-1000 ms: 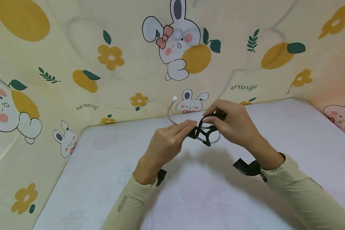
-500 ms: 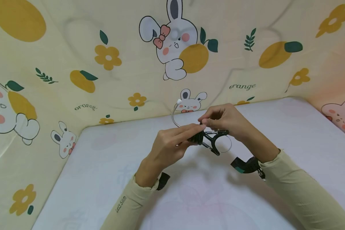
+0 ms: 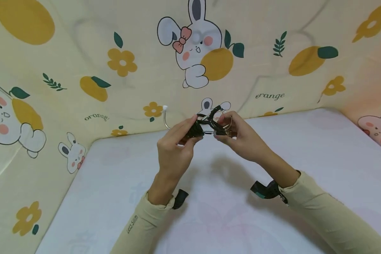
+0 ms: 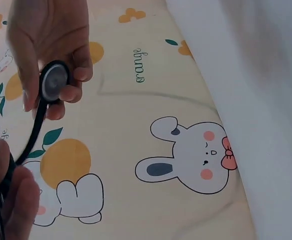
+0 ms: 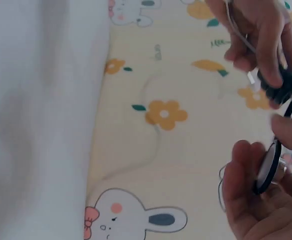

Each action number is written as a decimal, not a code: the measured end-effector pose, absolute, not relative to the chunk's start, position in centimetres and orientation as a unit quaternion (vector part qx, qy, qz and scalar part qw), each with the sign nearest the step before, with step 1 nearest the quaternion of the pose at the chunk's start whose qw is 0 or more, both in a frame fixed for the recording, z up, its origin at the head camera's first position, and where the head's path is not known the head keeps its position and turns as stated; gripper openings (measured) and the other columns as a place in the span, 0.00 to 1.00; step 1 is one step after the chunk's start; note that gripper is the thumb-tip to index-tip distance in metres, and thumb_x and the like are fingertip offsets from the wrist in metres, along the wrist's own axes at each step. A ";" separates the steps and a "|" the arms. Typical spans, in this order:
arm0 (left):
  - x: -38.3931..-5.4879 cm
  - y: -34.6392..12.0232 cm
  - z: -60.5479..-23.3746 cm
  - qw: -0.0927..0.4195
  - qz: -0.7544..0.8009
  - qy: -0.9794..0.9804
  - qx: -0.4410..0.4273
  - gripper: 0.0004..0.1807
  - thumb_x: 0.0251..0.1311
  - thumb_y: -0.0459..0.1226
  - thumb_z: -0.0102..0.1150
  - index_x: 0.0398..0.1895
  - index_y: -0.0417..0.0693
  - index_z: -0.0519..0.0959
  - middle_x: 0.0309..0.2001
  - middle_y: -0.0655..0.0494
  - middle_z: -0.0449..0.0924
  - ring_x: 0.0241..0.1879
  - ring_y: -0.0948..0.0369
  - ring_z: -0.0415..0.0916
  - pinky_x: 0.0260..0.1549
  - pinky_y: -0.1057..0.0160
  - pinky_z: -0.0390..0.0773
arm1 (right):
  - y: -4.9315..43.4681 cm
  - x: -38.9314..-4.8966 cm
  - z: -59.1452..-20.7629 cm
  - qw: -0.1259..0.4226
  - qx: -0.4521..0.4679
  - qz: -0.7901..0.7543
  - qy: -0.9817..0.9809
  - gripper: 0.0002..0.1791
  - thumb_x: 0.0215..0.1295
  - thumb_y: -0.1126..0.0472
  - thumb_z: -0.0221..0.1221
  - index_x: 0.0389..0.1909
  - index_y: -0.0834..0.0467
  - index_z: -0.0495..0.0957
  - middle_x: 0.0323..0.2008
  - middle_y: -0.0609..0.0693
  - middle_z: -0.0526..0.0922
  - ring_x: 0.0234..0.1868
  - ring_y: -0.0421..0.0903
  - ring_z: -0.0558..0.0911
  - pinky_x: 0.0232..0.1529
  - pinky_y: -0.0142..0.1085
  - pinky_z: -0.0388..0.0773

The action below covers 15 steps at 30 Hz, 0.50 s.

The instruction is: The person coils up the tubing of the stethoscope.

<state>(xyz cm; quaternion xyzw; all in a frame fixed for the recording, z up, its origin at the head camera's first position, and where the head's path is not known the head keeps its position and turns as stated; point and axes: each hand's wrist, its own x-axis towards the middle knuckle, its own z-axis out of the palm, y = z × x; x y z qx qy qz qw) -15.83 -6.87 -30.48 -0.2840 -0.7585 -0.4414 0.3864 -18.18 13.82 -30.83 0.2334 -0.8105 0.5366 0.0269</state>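
Note:
A black stethoscope [image 3: 211, 121] is held up in front of me, its tubing wound into a tight bundle [image 3: 195, 129]. My left hand [image 3: 174, 148] grips that bundle between thumb and fingers. The chest piece [image 4: 54, 84], a round metal disc with a black rim, lies in the curled fingers of my right hand [image 3: 242, 137]. A short run of black tube [image 4: 34, 131] links chest piece and bundle in the left wrist view. One metal ear tube with a white ear tip [image 3: 165, 108] sticks up left of the bundle. My fingers hide part of the coil.
Below the hands spreads a white surface [image 3: 216, 204]. Behind it rises a cream cloth wall [image 3: 139, 38] printed with rabbits and oranges. A dark camera mount [image 3: 266, 189] hangs at the right wrist, another mount [image 3: 179, 199] at the left.
The right hand has gone from pulling tube round the bundle to holding the chest piece. The stethoscope has been raised and turned, and its white ear tip has shifted left.

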 end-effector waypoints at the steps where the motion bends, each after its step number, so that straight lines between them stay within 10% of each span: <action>1: -15.8 -6.9 -30.5 0.386 -0.448 -0.759 -0.272 0.26 0.49 0.27 0.74 0.55 0.41 0.83 0.48 0.44 0.87 0.37 0.56 0.85 0.29 0.69 0.84 | 13.7 -18.0 -30.9 0.035 0.240 0.521 -0.819 0.22 0.66 0.65 0.63 0.56 0.60 0.66 0.50 0.52 0.79 0.40 0.46 0.82 0.46 0.33 0.79; 15: -16.0 -7.4 -30.1 0.396 -0.479 -0.764 -0.172 0.29 0.48 0.25 0.74 0.57 0.45 0.82 0.49 0.48 0.87 0.38 0.57 0.86 0.32 0.66 0.86 | 12.6 -15.9 -30.5 0.125 0.349 0.392 -0.842 0.30 0.56 0.62 0.71 0.62 0.51 0.78 0.48 0.44 0.88 0.38 0.35 0.84 0.37 0.32 0.78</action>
